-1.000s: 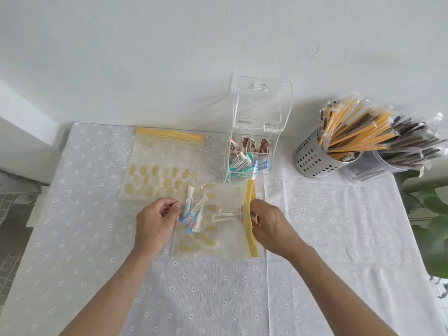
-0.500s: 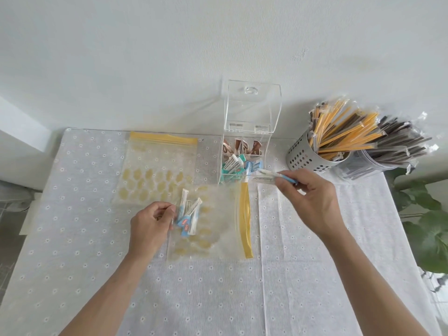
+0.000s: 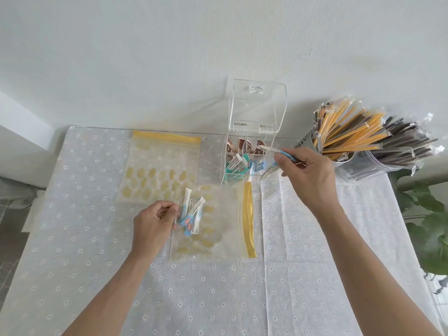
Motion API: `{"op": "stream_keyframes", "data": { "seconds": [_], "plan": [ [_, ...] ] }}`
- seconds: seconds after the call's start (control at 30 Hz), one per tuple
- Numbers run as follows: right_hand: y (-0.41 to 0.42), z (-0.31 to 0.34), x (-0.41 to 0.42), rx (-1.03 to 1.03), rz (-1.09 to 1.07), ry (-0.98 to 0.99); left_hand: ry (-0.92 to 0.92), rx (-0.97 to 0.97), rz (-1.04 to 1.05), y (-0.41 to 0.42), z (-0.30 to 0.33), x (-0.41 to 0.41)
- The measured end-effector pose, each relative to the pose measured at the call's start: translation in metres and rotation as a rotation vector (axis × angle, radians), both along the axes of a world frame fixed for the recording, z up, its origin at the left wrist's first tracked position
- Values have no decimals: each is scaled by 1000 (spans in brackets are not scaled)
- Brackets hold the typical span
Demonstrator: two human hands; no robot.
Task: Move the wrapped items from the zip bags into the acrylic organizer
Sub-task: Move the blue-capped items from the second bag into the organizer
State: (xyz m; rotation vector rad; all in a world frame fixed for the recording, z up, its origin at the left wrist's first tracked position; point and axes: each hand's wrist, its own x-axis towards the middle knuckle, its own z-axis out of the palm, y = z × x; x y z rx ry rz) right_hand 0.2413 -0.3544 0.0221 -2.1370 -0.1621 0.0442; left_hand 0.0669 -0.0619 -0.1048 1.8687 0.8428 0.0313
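A clear acrylic organizer (image 3: 257, 105) with its lid raised stands at the back of the table; brown and teal-blue wrapped items fill its compartments. My right hand (image 3: 306, 177) pinches a white and blue wrapped item (image 3: 271, 149) just above the organizer's right side. A zip bag (image 3: 218, 229) with a yellow strip lies in front, and several wrapped packets (image 3: 191, 214) remain at its closed left end. My left hand (image 3: 152, 226) grips that end of the bag. A second zip bag (image 3: 161, 166), flat and apparently empty, lies to the back left.
A perforated metal cup (image 3: 312, 141) packed with long wrapped sticks stands right of the organizer, with a clear container (image 3: 378, 163) of more beside it. Green plant leaves (image 3: 434, 229) hang at the right table edge. The white wall rises behind.
My right hand left the bag's mouth with one wrapped item and carried it back and right to the organizer. My left hand stayed on the bag.
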Motion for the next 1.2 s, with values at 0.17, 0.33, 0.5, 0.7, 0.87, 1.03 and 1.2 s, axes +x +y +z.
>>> {"op": "stream_keyframes", "data": {
  "seconds": [0.17, 0.33, 0.5, 0.7, 0.87, 1.03, 1.2],
  "plan": [
    [-1, 4, 0, 48, -44, -8, -2, 10, -12, 1, 0, 0],
    [0, 4, 4, 93, -62, 33, 5, 8, -5, 0, 0, 0],
    [0, -12, 6, -73, 18, 63, 10, -13, 6, 0, 0, 0],
    [4, -20, 7, -212, 114, 52, 5, -16, 6, 0, 1, 0],
    [-1, -19, -3, -104, 22, 104, 9, -8, -1, 0, 1, 1],
    [-9, -36, -24, -16, -22, 277, 7, 2, 1, 1, -1, 0],
    [-4, -53, -49, 2, -44, 364, 9, -1, -8, 1, -2, 0]
  ]
}}
